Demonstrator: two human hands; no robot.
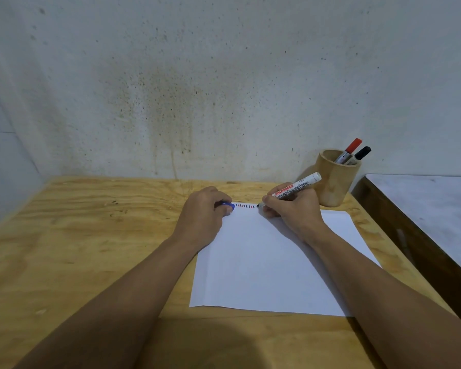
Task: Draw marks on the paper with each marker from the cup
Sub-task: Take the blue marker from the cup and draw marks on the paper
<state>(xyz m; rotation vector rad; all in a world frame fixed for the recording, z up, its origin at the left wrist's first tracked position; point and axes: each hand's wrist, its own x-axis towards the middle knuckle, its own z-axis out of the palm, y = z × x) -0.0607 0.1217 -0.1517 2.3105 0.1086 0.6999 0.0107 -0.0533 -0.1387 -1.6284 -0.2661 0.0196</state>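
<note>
A white sheet of paper (264, 262) lies on the wooden table (77, 235). A short row of several small coloured marks (245, 206) runs along its far edge. My right hand (293, 209) grips an uncapped white board marker (296, 189), its tip touching the paper just right of the marks. My left hand (205, 211) rests on the paper's far left corner, closed around a blue marker cap (229, 205). A wooden cup (336, 179) at the back right holds a red-capped marker (350, 149) and a black-capped marker (359, 155).
A stained wall (197, 89) rises right behind the table. A dark-framed surface with a pale top (431, 209) stands to the right, across a narrow gap. My forearms cross the near half of the table.
</note>
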